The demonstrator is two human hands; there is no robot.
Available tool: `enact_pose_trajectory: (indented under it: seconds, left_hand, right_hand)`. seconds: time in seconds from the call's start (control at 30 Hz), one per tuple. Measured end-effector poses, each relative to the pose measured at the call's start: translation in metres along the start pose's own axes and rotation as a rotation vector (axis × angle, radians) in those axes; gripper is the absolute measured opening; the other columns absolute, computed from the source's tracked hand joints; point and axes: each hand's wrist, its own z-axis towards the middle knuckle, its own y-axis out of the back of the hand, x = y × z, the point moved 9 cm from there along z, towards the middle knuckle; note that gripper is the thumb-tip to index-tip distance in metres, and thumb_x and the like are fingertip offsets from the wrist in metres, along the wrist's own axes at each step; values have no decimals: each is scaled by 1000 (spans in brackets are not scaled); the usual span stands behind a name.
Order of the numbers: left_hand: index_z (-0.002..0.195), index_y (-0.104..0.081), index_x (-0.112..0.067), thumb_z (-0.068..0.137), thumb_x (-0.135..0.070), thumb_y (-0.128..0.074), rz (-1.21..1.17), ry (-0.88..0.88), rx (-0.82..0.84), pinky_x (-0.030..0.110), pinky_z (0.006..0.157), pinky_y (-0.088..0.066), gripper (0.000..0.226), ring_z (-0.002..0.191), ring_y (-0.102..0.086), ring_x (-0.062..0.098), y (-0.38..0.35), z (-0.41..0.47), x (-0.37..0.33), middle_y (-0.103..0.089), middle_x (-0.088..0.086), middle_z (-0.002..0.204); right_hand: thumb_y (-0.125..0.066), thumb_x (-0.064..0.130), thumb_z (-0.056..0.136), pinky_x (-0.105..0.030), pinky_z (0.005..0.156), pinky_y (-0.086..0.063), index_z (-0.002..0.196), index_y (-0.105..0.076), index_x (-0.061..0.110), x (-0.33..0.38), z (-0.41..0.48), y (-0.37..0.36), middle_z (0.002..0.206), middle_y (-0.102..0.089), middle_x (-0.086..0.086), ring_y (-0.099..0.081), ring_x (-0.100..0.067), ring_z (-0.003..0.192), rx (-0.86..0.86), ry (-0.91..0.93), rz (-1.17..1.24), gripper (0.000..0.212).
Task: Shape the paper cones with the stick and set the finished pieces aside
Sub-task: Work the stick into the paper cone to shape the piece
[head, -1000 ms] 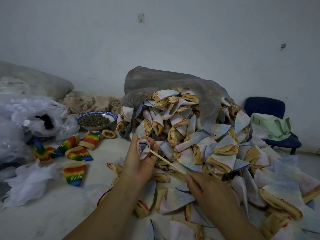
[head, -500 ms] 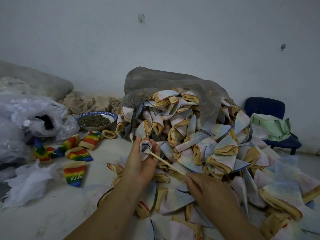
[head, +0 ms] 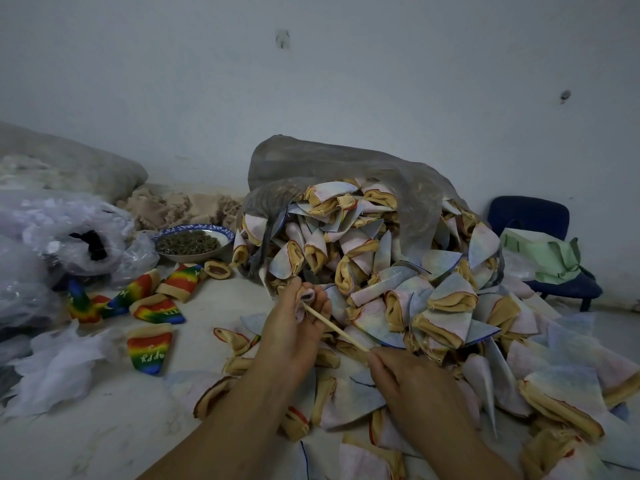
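My left hand [head: 291, 334] grips a small pale cone [head: 306, 295], its open mouth facing me between the fingertips. A thin wooden stick [head: 334, 329] runs from that mouth down to my right hand [head: 408, 386], which pinches its near end. Behind and to the right lies a big heap of pale, tan-lined cones [head: 398, 282] spilling from a grey plastic bag [head: 346, 168]. Several rainbow-coloured cones [head: 152, 306] lie on the floor to the left.
A bowl of dark pellets [head: 190, 242] stands left of the heap. Clear plastic bags [head: 52, 237] and white scraps [head: 55, 368] fill the left side. A blue chair [head: 533, 220] with a green bag [head: 547, 254] stands at the right wall.
The cone has been worked further into my left hand's fingers and now shows less. The stick stays in its mouth, and both hands have hardly shifted.
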Motion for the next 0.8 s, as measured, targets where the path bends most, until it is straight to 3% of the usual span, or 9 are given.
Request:
enact_pose_trajectory:
  seconds: [0.17, 0.33, 0.43, 0.67, 0.8]
  left_hand:
    - [88, -57, -6, 102, -15, -46, 147, -88, 51, 25, 59, -54, 20, 59, -59, 12, -10, -4, 4, -57, 4, 69]
    - [106, -54, -6, 102, -13, -46, 199, -113, 46, 26, 63, -55, 11, 59, -60, 11, -14, -6, 6, -60, 3, 67]
    - [95, -58, -8, 101, -18, -49, 104, -23, 47, 23, 56, -55, 15, 53, -58, 10, -12, -8, 12, -59, 2, 62]
    - [62, -58, -16, 78, -24, -67, 52, 98, 90, 25, 54, -53, 20, 51, -57, 11, -16, -13, 21, -58, 2, 62]
    - [66, -52, -16, 94, -23, -58, 35, 109, 40, 25, 54, -55, 30, 53, -61, 11, -9, -10, 25, -61, 2, 65]
  right_hand:
    - [-30, 43, 99, -30, 69, -45, 100, -60, 24, -5, 0, -4, 93, -65, 3, -60, -14, 83, 8, -43, -24, 36]
    - [-29, 43, 99, -27, 64, -38, 96, -57, 23, -6, 0, -10, 89, -63, 3, -59, -14, 80, 24, -55, -23, 35]
    - [-31, 43, 99, -26, 60, -33, 95, -58, 23, -6, 0, -11, 86, -63, 2, -58, -15, 77, 18, -51, -6, 34]
    - [-35, 44, 97, -33, 67, -47, 98, -63, 24, -8, 1, -19, 82, -66, 1, -59, -12, 75, 37, -68, 113, 34]
    - [-35, 45, 97, -34, 70, -48, 100, -63, 25, -10, 0, -20, 87, -67, 1, -61, -13, 80, 16, -81, 116, 35]
